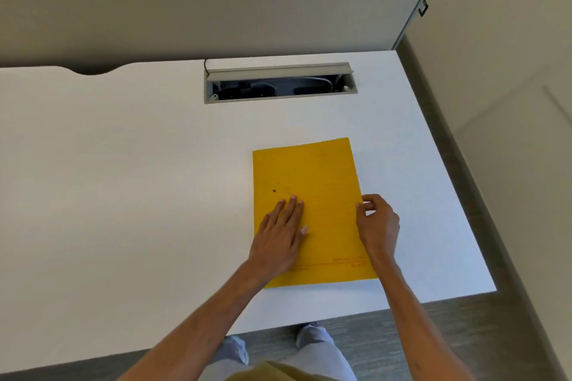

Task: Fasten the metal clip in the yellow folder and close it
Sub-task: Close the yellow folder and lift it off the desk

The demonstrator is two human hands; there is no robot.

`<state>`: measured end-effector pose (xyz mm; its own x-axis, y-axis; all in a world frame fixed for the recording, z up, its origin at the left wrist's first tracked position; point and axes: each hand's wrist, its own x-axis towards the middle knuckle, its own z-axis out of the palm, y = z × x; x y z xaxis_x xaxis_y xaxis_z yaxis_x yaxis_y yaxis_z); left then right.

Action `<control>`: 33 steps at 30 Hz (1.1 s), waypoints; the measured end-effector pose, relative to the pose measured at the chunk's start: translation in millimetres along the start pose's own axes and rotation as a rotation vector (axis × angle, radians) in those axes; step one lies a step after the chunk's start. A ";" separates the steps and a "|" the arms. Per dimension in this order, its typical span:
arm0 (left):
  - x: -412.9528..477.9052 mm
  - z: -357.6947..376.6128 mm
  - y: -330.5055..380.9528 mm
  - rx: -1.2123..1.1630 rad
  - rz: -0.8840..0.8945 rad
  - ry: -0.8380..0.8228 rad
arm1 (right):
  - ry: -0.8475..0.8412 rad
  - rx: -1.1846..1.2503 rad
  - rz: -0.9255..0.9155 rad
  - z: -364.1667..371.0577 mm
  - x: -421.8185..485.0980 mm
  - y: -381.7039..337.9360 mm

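The yellow folder [309,204] lies closed and flat on the white surface [123,179], its cover plain but for faint red print near the bottom and a small dark dot left of centre. The left hand [278,235] rests flat on the cover, fingers spread apart and gripping nothing. The right hand [376,223] has its grip pinched together on the folder's right edge, thumb and fingertips meeting at the rim. Right of that grip, bare surface runs to the desk's edge. Left of the flat hand the surface lies wide open. Beyond both hands sits a cable hatch [280,83], then a grey partition [185,9].
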<state>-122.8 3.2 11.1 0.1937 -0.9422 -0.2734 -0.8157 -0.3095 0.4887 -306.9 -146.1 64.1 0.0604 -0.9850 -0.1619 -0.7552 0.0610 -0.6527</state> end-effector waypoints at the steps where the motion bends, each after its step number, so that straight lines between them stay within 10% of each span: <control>1: 1.5 7.1 -3.0 0.031 0.000 0.018 | -0.007 -0.018 0.013 7.0 1.1 7.9; 15: 5.2 41.9 -11.5 0.211 -0.005 0.147 | -0.185 -0.356 -0.582 72.8 -17.5 42.4; 23: 7.1 38.0 -11.9 0.126 0.016 0.236 | -0.198 -0.350 -0.570 69.2 -11.9 41.4; 33: -2.8 6.2 -30.8 -0.434 -0.436 0.337 | -0.139 -0.293 -0.290 58.4 -26.3 47.5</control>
<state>-101.5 16.2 -8.4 0.6693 -0.6871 -0.2828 -0.3470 -0.6256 0.6988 -306.2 -107.8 -5.8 0.3692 -0.9223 -0.1141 -0.8462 -0.2828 -0.4516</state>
